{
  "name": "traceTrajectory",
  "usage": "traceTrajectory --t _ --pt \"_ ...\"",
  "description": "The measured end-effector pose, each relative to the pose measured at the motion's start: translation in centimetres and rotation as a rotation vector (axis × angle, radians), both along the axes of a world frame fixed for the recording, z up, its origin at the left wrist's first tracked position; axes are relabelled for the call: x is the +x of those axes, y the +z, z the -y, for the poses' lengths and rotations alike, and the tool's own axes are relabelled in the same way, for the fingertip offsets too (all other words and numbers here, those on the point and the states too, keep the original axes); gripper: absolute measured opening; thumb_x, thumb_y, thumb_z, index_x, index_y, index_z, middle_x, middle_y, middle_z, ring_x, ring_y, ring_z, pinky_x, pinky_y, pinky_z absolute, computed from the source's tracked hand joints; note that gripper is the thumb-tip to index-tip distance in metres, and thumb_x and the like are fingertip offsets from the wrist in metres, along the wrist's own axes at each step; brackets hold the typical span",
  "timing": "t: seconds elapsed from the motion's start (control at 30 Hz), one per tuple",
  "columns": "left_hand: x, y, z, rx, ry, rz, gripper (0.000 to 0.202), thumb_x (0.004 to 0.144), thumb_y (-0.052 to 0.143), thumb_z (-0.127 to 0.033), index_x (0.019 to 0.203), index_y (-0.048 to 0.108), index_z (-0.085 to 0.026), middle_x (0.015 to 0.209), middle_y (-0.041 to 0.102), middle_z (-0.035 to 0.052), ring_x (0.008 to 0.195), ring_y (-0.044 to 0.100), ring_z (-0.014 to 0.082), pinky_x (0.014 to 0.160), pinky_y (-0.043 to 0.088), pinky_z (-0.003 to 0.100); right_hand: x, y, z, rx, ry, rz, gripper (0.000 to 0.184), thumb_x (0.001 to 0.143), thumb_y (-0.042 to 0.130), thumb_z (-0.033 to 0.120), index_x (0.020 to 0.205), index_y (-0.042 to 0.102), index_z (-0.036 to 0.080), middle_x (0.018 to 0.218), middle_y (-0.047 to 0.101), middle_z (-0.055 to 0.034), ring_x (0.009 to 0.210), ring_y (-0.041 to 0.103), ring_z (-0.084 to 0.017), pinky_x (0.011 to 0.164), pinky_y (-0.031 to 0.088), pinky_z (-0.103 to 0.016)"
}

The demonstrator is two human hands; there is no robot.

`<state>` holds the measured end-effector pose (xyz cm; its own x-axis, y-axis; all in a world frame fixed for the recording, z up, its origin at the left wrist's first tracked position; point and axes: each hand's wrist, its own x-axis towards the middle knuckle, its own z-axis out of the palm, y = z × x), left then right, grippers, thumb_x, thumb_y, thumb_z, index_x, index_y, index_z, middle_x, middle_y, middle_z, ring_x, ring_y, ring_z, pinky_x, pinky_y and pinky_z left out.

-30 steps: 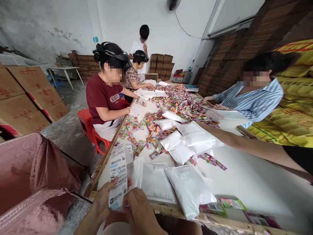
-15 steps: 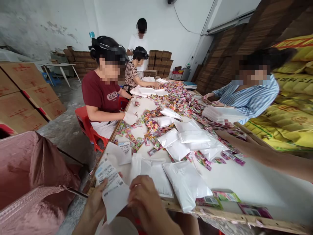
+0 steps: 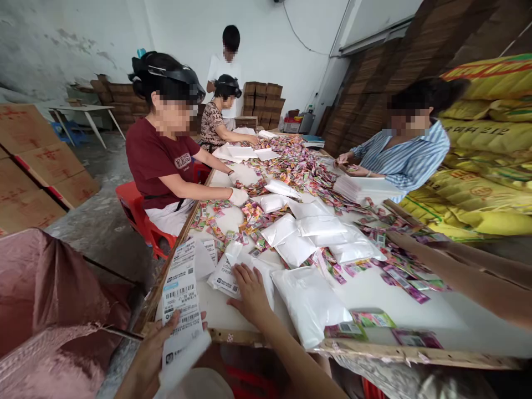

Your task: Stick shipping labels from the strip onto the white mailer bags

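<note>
My left hand [image 3: 155,341] is closed on a strip of printed shipping labels [image 3: 180,302] that runs from the table's near edge down toward my lap. My right hand [image 3: 248,288] lies flat with fingers stretched on a white mailer bag [image 3: 226,274] that carries a printed label, at the near left of the white table [image 3: 415,310]. A plump white mailer bag [image 3: 310,302] lies just right of that hand. Several more white bags [image 3: 320,227] sit further in, among scattered small colourful packets [image 3: 253,213].
A person in a maroon shirt [image 3: 160,160] sits on a red stool at the left side; two more people are behind. A person in a striped shirt [image 3: 405,160] works on the right, and another person's forearm [image 3: 465,277] reaches in. A pink sack [image 3: 45,299] and cardboard boxes [image 3: 37,172] stand left.
My right hand left the label strip and went forward onto the table, pressing a label onto a white bag. My left hand keeps the strip. The view shifted left.
</note>
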<state>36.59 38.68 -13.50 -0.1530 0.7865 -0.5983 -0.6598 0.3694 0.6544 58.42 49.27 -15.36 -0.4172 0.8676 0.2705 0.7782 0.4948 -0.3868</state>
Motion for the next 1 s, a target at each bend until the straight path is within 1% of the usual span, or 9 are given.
traceTrajectory --t 0.13,0.27,0.33,0.47,0.6,0.7,0.8,0.87,1.0 --pt "1.2 0.9 -0.6 0.019 -0.045 0.03 0.054 0.082 0.069 -0.02 0.133 0.053 -0.011 0.101 0.075 0.0173 0.097 0.07 0.0347 0.079 0.061 0.046 0.6 1.9 -1.4 -0.074 -0.107 -0.187 0.071 0.074 0.075 0.04 0.135 0.046 0.018 0.136 0.053 -0.0142 0.127 0.048 -0.029 0.108 0.038 -0.047" --pt "1.4 1.2 -1.4 0.023 -0.019 -0.013 0.054 0.081 0.07 -0.016 0.132 0.054 -0.01 0.098 0.076 0.0163 0.086 0.073 0.0307 0.068 0.063 0.037 0.5 1.9 -3.0 -0.08 -0.16 -0.224 0.061 0.082 0.06 0.014 0.14 0.041 0.017 0.134 0.054 -0.0134 0.125 0.05 -0.026 0.105 0.041 -0.041" --pt "1.5 1.0 -1.6 0.014 -0.009 -0.04 0.058 0.078 0.073 -0.015 0.132 0.053 -0.01 0.096 0.076 0.0146 0.084 0.074 0.0293 0.067 0.062 0.034 0.1 1.5 -3.3 -0.035 -0.198 -0.162 0.055 0.082 0.052 0.004 0.135 0.048 0.018 0.134 0.054 -0.0129 0.121 0.053 -0.025 0.102 0.043 -0.041" --pt "1.7 0.6 -1.3 -0.004 -0.014 -0.053 0.059 0.077 0.074 -0.017 0.132 0.052 -0.011 0.094 0.077 0.0143 0.088 0.073 0.0315 0.07 0.063 0.038 -0.9 1.0 -3.8 0.012 -0.303 -0.01 0.052 0.077 0.068 0.01 0.127 0.057 0.017 0.144 0.045 -0.0175 0.127 0.046 -0.036 0.101 0.04 -0.052" --pt "1.7 0.4 -1.0 -0.007 -0.03 -0.042 0.05 0.079 0.072 -0.019 0.125 0.056 -0.008 0.098 0.075 0.019 0.085 0.073 0.0345 0.069 0.062 0.043 -0.2 1.4 -4.5 -0.093 -0.332 -0.184 0.071 0.063 0.081 0.012 0.129 0.056 0.01 0.143 0.044 -0.0224 0.129 0.045 -0.037 0.106 0.039 -0.047" --pt "1.5 0.6 -1.2 -0.004 -0.054 -0.035 0.053 0.08 0.072 -0.021 0.127 0.054 -0.007 0.096 0.075 0.0199 0.083 0.073 0.036 0.067 0.062 0.045 1.0 1.7 -4.4 -0.223 -0.246 -0.269 0.044 0.069 0.078 0.016 0.112 0.067 0.015 0.113 0.065 -0.0118 0.102 0.064 -0.024 0.091 0.052 -0.035" --pt "1.4 1.1 -1.6 -0.048 -0.017 -0.093 0.066 0.077 0.075 -0.019 0.136 0.047 -0.01 0.089 0.077 0.0151 0.082 0.073 0.0329 0.063 0.062 0.039 1.3 1.3 -3.3 -0.265 -0.17 -0.229 0.035 0.072 0.076 0.019 0.106 0.071 0.02 0.102 0.068 -0.0063 0.088 0.067 -0.019 0.082 0.054 -0.03" --pt "1.4 1.3 -1.9 -0.072 0.027 -0.128 0.07 0.077 0.075 -0.014 0.139 0.044 -0.011 0.085 0.077 0.0124 0.08 0.074 0.03 0.058 0.061 0.032 1.0 0.7 -2.4 -0.159 -0.191 -0.093 0.048 0.07 0.08 0.024 0.116 0.068 0.023 0.124 0.061 -0.0112 0.113 0.059 -0.027 0.098 0.047 -0.039" --pt "1.6 1.5 -2.1 -0.033 0.025 -0.105 0.058 0.08 0.07 -0.011 0.134 0.05 -0.007 0.085 0.077 0.0134 0.078 0.074 0.0272 0.058 0.061 0.029 0.9 -0.4 -2.0 0.047 -0.211 0.183 0.082 0.064 0.082 0.052 0.136 0.052 0.027 0.16 0.018 -0.0122 0.147 0.008 -0.04 0.115 0.01 -0.061"
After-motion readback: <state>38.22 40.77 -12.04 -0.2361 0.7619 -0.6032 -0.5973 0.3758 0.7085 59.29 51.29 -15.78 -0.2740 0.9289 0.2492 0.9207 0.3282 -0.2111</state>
